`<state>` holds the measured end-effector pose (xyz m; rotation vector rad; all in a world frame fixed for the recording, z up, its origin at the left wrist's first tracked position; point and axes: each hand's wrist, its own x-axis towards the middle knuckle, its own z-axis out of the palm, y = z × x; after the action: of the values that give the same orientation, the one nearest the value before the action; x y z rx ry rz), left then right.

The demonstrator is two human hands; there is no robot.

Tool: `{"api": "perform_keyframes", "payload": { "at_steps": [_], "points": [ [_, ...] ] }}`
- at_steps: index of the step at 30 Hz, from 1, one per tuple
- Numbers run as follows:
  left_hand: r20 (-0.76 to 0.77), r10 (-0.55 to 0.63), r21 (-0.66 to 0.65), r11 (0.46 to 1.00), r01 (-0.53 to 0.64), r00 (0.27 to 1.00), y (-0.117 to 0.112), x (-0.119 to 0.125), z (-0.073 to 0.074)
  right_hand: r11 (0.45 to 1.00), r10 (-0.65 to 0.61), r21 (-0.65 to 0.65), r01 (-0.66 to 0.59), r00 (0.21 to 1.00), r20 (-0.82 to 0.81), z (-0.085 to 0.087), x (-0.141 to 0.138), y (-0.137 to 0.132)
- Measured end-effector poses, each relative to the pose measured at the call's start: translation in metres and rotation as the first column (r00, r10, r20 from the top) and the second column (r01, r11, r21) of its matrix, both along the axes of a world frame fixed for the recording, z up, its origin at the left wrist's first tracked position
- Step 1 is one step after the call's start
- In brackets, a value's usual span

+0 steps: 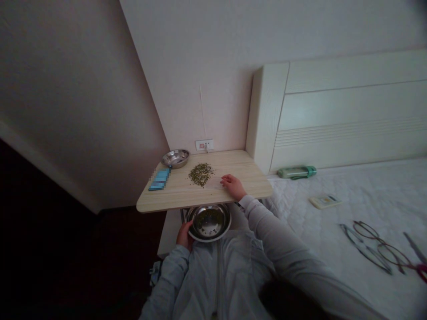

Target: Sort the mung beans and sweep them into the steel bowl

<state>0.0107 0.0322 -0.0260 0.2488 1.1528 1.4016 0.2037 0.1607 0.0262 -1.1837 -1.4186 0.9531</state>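
A heap of small green-brown seeds or beans (200,174) lies in the middle of a small light wooden table (247,184). My right hand (232,186) rests on the tabletop just right of the heap, fingers curled and close together. My left hand (184,235) grips the left rim of a steel bowl (209,221) held just below the table's front edge, over my lap. A few bits lie in the bowl's bottom.
A second steel bowl (175,158) and a blue flat packet (159,179) sit at the table's back left. A wall socket (204,145) is behind. On the bed to the right lie a green bottle (296,172), a remote (324,201) and eyeglasses (373,244).
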Motion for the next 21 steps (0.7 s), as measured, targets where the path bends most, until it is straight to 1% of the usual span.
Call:
{"api": "perform_keyframes", "payload": {
  "at_steps": [3,5,8,10,13,17,21],
  "points": [
    [0.001,0.006,-0.006,1.000,-0.006,1.000,-0.0004,-0.0002,0.0006,1.000,-0.014,0.008,0.014,1.000,0.000,0.0030,0.0001,-0.0025],
    [0.011,-0.011,0.004,1.000,0.011,1.000,-0.0012,-0.0003,0.0010,1.000,-0.021,0.006,0.021,0.999,-0.027,0.0048,0.0000,-0.0039],
    [0.008,-0.020,0.056,0.998,0.020,1.000,-0.0024,-0.0012,0.0002,1.000,-0.024,0.015,0.025,0.998,-0.064,0.0057,-0.0008,-0.0048],
    [0.010,-0.041,0.043,0.998,0.040,0.999,-0.0024,-0.0026,-0.0012,1.000,-0.012,0.026,0.014,0.998,-0.068,0.0051,-0.0014,-0.0048],
    [0.017,-0.084,0.112,0.990,0.082,0.996,-0.0008,-0.0049,-0.0037,0.999,-0.015,0.037,0.018,0.997,-0.075,0.0030,-0.0020,-0.0043],
    [0.036,-0.073,0.076,0.995,0.070,0.997,0.0017,-0.0050,-0.0071,0.998,-0.007,0.056,0.011,0.998,-0.061,-0.0009,-0.0018,-0.0028],
    [-0.001,-0.035,0.080,0.996,0.035,0.999,0.0012,-0.0032,-0.0089,0.999,-0.021,0.040,0.023,0.998,-0.051,-0.0036,-0.0010,-0.0010]
  ]
}}
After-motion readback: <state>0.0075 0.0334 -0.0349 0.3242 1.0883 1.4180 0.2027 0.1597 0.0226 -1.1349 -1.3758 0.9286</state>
